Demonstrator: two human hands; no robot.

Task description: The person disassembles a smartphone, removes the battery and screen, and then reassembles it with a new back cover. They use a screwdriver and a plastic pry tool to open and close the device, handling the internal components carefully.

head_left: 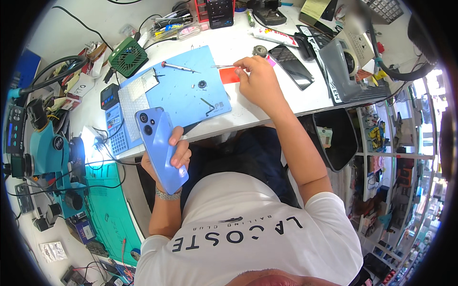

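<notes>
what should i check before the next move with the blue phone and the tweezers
1. Left hand has a firm grip on the glossy light blue smartphone, back and camera lenses facing up: ok.
2. Phone is over the table edge and lap, not over the blue rubber work mat: not ok.
3. Right hand pinches the thin metal tweezers: ok.
4. Tweezer tips holding a part: cannot tell.
5. Small round black part lies on the mat, away from the edge: ok.
6. Slim metal screwdriver lies flat on the mat: ok.
</notes>
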